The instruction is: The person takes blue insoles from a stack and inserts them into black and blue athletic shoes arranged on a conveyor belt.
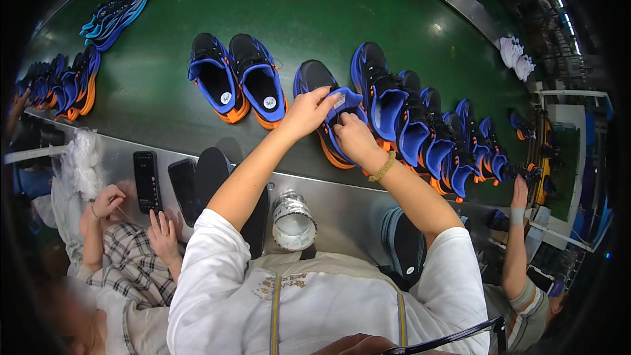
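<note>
A black sneaker [314,75] with blue lining and orange sole edges lies on the green belt in front of me. My left hand [311,112] pinches its blue tongue, near a small pale label. At the shoe's opening is my right hand [356,137], its fingers curled and partly inside, so what they grip is hidden. Left of this shoe stands a matching pair, one sneaker [213,79] beside another sneaker [253,79], each with a dark insole bearing a round white sticker. To the right, several like sneakers [414,135] stand in a tight row.
Along the metal ledge [342,190] are a tin can [294,223], two phones, one black phone [146,181], dark insoles [213,171] and an insole stack [402,246]. More sneakers [79,85] stand far left. White shoes [516,57] lie far right. Co-workers sit on both sides.
</note>
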The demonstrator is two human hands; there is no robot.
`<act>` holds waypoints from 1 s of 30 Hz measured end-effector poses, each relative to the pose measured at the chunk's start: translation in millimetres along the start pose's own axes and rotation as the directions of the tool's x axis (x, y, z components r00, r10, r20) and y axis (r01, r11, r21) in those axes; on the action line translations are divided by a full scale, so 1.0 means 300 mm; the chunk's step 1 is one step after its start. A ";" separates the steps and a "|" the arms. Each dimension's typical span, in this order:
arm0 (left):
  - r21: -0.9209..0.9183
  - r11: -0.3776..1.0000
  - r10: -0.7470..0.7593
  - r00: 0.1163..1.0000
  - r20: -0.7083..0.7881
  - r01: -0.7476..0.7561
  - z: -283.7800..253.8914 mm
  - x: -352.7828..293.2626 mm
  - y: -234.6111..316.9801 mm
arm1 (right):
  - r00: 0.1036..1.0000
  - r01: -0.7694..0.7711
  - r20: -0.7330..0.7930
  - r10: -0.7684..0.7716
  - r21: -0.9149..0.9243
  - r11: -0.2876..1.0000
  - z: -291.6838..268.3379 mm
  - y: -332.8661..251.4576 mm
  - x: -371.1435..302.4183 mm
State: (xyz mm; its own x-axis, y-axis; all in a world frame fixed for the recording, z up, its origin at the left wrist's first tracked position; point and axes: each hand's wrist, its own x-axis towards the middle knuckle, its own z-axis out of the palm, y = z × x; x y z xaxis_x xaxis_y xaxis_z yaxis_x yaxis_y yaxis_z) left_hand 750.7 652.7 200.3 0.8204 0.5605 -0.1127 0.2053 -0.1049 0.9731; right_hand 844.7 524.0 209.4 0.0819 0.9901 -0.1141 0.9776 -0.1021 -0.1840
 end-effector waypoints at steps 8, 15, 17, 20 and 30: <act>-0.020 1.000 -0.021 1.000 -0.010 0.021 0.002 -0.007 0.013 | 0.878 0.162 0.477 -0.033 -0.231 0.959 -0.026 0.014 0.043; 0.129 0.984 0.150 0.961 -0.234 -0.122 0.010 0.009 0.010 | 0.816 0.335 0.571 -0.093 -0.336 0.880 0.018 0.029 0.083; 0.178 0.968 0.231 0.907 -0.352 -0.178 0.027 0.009 0.024 | 0.806 0.418 0.559 -0.196 -0.300 0.858 -0.002 0.027 0.080; 0.323 0.899 0.397 0.861 -0.317 -0.296 0.043 0.017 0.000 | 0.765 0.325 0.609 -0.209 -0.084 0.942 -0.090 0.010 0.054; 0.497 0.819 0.304 0.952 0.046 -0.286 0.025 0.007 0.022 | 0.984 -0.036 -0.161 0.069 0.201 0.979 -0.091 -0.060 -0.153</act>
State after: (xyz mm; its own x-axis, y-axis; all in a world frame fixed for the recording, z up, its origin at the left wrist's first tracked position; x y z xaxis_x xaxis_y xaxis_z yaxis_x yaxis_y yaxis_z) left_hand 757.8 647.0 205.1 0.8676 0.4637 0.1795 0.1987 -0.6542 0.7297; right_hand 828.5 483.0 244.6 0.1796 0.9832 0.0325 0.9150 -0.1548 -0.3726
